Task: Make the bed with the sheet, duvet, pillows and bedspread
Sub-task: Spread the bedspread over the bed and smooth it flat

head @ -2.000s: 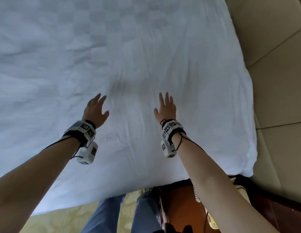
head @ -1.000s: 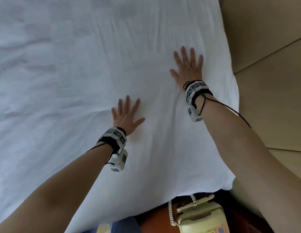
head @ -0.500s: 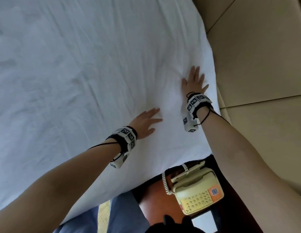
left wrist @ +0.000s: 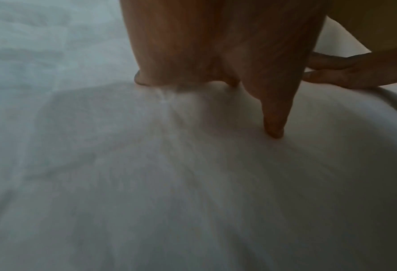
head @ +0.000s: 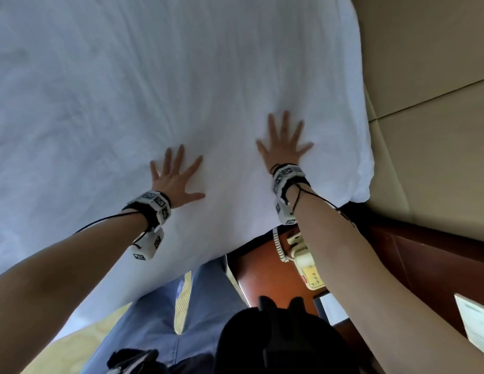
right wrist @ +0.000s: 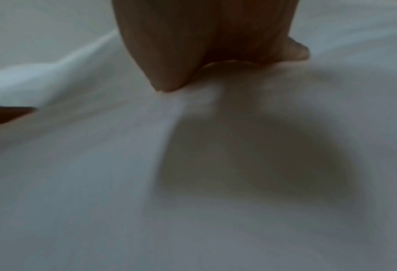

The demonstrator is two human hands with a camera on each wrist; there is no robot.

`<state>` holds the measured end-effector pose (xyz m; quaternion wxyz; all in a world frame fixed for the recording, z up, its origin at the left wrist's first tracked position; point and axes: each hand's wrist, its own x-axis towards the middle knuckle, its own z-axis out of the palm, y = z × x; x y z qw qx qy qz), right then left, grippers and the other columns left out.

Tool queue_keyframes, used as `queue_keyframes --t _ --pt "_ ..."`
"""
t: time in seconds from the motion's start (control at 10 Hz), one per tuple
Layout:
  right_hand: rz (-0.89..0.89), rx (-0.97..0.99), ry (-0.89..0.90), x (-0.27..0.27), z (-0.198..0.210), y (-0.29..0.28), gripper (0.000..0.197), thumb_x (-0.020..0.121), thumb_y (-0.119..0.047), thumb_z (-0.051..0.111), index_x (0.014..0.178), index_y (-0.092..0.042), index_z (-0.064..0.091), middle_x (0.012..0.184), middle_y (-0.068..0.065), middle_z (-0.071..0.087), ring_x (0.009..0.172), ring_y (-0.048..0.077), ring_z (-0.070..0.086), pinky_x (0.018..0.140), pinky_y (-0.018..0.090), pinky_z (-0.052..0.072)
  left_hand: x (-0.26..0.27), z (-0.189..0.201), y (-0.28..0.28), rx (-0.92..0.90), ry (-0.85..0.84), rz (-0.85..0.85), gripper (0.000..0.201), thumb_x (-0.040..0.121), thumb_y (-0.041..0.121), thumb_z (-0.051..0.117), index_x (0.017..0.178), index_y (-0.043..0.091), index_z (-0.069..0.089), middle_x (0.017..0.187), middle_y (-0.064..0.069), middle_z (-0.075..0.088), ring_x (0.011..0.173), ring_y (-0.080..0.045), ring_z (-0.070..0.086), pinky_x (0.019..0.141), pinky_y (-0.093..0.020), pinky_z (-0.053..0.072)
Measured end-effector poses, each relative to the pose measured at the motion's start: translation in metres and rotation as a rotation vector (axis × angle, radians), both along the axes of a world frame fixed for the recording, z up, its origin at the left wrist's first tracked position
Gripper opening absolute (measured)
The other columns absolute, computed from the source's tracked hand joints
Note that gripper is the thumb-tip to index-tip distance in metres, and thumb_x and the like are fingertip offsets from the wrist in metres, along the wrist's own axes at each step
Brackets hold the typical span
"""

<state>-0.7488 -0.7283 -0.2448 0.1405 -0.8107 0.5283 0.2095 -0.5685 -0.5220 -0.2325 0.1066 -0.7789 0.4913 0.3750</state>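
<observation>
A white duvet [head: 154, 76] covers the bed and fills most of the head view, with its near right corner [head: 362, 182] by the padded headboard. My left hand [head: 176, 176] lies flat on the duvet with fingers spread. My right hand [head: 284, 144] presses flat on it too, fingers fanned, a little farther in and nearer the corner. In the left wrist view my left hand [left wrist: 215, 73] presses the white cloth [left wrist: 169, 183], thumb out, and the fingers of my right hand [left wrist: 355, 71] show at the right. The right wrist view shows my right hand [right wrist: 204, 45] flat on the cloth [right wrist: 192, 183].
A beige padded headboard [head: 430, 90] runs along the right. Below the bed's corner stands a dark wooden nightstand [head: 262, 271] with a cream corded telephone [head: 303, 255]. My blue trousers [head: 165, 314] and yellowish patterned carpet [head: 73, 346] are at the bottom.
Both hands have slid over the duvet: the left hand turned from pointing right to pointing up with fingers spread, and the right hand drew away from the headboard-side edge. The head camera shifted.
</observation>
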Motion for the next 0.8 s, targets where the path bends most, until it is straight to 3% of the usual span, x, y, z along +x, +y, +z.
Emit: queue_keyframes --t 0.1,0.2,0.3,0.4,0.6,0.7,0.8 --pt "-0.204 0.072 0.089 -0.045 -0.001 0.008 0.07 0.093 -0.061 0.027 0.147 -0.04 -0.013 0.157 -0.007 -0.021 0.144 0.04 -0.014 0.097 0.079 0.015 -0.023 0.0 0.014 0.023 0.074 -0.118 0.088 0.081 0.067 0.051 0.144 0.052 -0.008 0.155 0.004 -0.03 0.143 -0.029 -0.027 0.113 -0.065 -0.003" --pt "-0.329 0.148 0.1 -0.066 0.004 0.021 0.071 0.096 -0.054 0.03 0.15 -0.034 -0.012 0.159 0.003 -0.016 0.145 0.039 -0.008 0.107 0.071 0.014 -0.035 0.004 0.027 0.015 0.096 -0.249 0.08 0.085 0.061 0.05 0.144 0.052 -0.004 0.157 0.006 -0.024 0.146 -0.028 -0.02 0.114 -0.062 -0.002" --pt "-0.464 0.257 0.145 -0.069 0.016 0.043 0.072 0.098 -0.045 0.034 0.15 -0.028 -0.014 0.158 0.007 -0.018 0.144 0.043 0.01 0.114 0.057 0.021 -0.039 0.012 0.05 0.019 0.12 -0.381 0.073 0.09 0.054 0.048 0.146 0.049 0.003 0.159 0.006 -0.015 0.148 -0.024 -0.009 0.119 -0.054 0.004" --pt "-0.496 0.298 0.064 -0.058 0.036 0.084 0.074 0.098 -0.035 0.039 0.151 -0.025 -0.013 0.159 0.006 -0.015 0.142 0.04 0.021 0.114 0.052 0.026 -0.032 0.026 0.083 0.028 0.188 -0.425 0.064 0.094 0.043 0.048 0.149 0.038 0.016 0.161 0.003 0.001 0.148 -0.021 0.005 0.12 -0.042 0.014" --pt "-0.356 0.299 -0.012 -0.019 0.088 0.171 0.074 0.097 -0.026 0.043 0.152 -0.017 -0.006 0.155 0.017 0.015 0.137 0.036 0.032 0.108 0.047 0.036 0.016 0.075 0.158 -0.088 0.191 -0.107 0.054 0.097 0.027 0.048 0.147 0.021 0.03 0.153 -0.006 0.03 0.14 -0.024 0.032 0.114 -0.039 0.029" --pt "-0.327 0.311 -0.05 0.0 0.109 0.196 0.073 0.096 -0.027 0.044 0.152 -0.013 -0.001 0.149 0.019 0.03 0.132 0.036 0.039 0.106 0.047 0.039 0.043 0.095 0.186 -0.117 0.165 0.058 0.051 0.097 0.026 0.048 0.145 0.019 0.034 0.149 -0.009 0.037 0.135 -0.027 0.039 0.11 -0.039 0.033" --pt "-0.295 0.303 -0.094 0.017 0.127 0.217 0.069 0.097 -0.027 0.045 0.151 -0.009 0.006 0.149 0.019 0.029 0.135 0.036 0.036 0.108 0.047 0.036 0.066 0.115 0.209 -0.145 0.135 0.167 0.049 0.097 0.026 0.049 0.143 0.017 0.036 0.143 -0.011 0.044 0.13 -0.028 0.044 0.107 -0.039 0.035"
